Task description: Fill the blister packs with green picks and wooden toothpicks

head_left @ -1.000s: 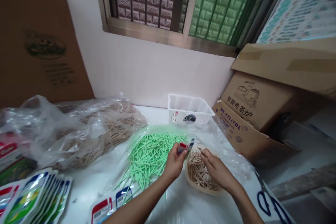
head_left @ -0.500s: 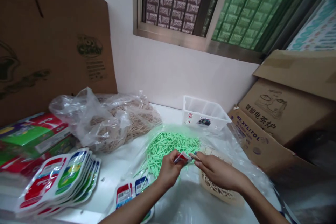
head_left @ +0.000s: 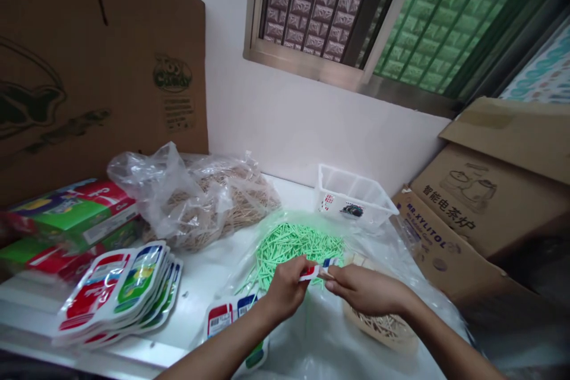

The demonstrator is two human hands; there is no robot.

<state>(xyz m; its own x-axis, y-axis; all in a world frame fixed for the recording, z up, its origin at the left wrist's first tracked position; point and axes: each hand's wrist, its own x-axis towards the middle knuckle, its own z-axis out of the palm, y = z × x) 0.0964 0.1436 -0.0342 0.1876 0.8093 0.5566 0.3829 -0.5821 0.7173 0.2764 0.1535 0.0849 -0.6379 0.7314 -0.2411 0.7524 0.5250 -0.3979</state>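
My left hand pinches a small red, white and blue packet by its left end. At the packet's right end my right hand has its fingertips closed. Both hands hover over a clear plastic sheet, just in front of a heap of green sticks. A shallow basket of tan wooden sticks lies under my right wrist, mostly hidden by it.
A clear bag of tan sticks lies at the back left. Printed pouches are fanned out at the left, with another pouch near my left forearm. A white plastic bin stands by the wall. Cardboard boxes crowd the right.
My right hand left the basket of tan sticks and came up to the packet held by my left hand. The camera turned left, showing more pouches and boxes.
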